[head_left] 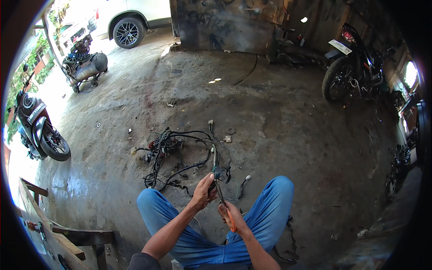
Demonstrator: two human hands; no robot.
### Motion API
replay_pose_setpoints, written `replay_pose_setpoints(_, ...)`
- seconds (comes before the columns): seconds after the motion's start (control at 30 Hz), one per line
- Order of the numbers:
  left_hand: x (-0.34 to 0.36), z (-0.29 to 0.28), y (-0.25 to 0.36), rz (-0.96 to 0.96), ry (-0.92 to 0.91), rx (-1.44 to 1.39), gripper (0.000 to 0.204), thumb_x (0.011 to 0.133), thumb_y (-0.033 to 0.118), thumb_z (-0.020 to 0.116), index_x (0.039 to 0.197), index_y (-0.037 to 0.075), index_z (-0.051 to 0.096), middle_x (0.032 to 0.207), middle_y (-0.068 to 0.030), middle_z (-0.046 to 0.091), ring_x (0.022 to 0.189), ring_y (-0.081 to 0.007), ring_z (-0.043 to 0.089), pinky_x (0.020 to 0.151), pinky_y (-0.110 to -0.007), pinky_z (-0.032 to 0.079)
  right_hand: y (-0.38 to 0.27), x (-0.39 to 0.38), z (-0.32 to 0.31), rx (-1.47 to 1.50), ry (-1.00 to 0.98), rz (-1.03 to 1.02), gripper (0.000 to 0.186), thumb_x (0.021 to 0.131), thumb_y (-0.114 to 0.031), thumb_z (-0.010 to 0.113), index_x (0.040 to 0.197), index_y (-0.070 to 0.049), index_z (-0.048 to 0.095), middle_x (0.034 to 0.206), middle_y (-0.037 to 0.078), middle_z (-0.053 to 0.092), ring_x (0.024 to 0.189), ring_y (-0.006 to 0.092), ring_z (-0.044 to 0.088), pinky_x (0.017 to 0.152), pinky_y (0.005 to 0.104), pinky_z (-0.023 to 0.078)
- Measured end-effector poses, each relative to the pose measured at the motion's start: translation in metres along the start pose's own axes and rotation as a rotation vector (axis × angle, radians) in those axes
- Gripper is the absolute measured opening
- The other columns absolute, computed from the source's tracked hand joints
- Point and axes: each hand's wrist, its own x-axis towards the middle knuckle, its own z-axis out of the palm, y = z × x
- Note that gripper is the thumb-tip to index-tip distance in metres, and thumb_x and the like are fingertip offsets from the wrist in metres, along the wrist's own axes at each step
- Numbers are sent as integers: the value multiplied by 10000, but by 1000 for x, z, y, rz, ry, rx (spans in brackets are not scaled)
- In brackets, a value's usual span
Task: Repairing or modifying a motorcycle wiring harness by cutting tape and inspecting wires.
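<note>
My left hand [203,193] is closed on a dark part of the wiring harness [216,173], where thin green and pale wires run out. My right hand [228,211] grips a metal hand tool with orange handles [231,221], probably pliers or scissors; its narrow end reaches up beside my left fingers. The rest of the harness, a tangle of black cables [166,148] with several connectors, lies on the concrete floor [292,135] beyond my knees. A small dark ring [230,131] and a pale block [227,139] lie near it.
My jeans-clad knees [279,198] flank my hands. A scooter [40,126] and an air compressor [87,69] stand left, a white car [135,13] behind, a motorcycle [351,67] back right. A wooden bench frame [78,236] is at lower left, a stained wall [225,27] at the back.
</note>
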Motion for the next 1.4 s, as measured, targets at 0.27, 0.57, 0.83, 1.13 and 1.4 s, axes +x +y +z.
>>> replay_pose_setpoints(0.27, -12, 4, 9, 249, -114, 146, 234, 1091, 260, 506, 1267, 109, 538, 689, 4, 510, 443, -54, 386, 397, -221, 284, -29, -3, -9, -461, 130, -210, 651, 917, -654, 651, 964, -15, 535, 773, 0, 459, 724, 115, 420, 642, 291, 401)
replay_pose_setpoints(0.57, -16, 1, 18, 453, -219, 554, 409, 1053, 179, 366, 1418, 43, 491, 970, -86, 663, 495, -62, 476, 467, -229, 356, -9, -12, -17, 65, -151, 47, 690, 864, -757, 619, 967, -81, 524, 779, -34, 439, 655, 87, 423, 591, 262, 370)
replay_pose_setpoints(0.83, -15, 10, 4, 327, -233, 493, 522, 1091, 558, 280, 1369, 139, 418, 813, -24, 583, 566, -48, 400, 520, -227, 324, -11, -13, -4, 118, -56, -52, 710, 839, -784, 625, 978, -92, 539, 773, -44, 413, 639, 61, 383, 566, 241, 321)
replay_pose_setpoints(1.13, -12, 6, -12, 329, -167, 466, 471, 1100, 528, 270, 1317, 130, 399, 828, -30, 532, 595, -68, 437, 516, -236, 372, 3, -9, 1, -105, 139, -137, 750, 840, -764, 652, 951, -31, 534, 788, -18, 484, 709, 88, 458, 618, 278, 377)
replay_pose_setpoints(1.4, -12, 7, -11, 325, -129, 511, 462, 1101, 529, 274, 1316, 142, 405, 835, -8, 508, 612, -62, 424, 523, -226, 361, 2, -13, 4, 223, -38, -16, 663, 907, -720, 599, 923, -63, 515, 772, -15, 422, 652, 72, 397, 574, 256, 347)
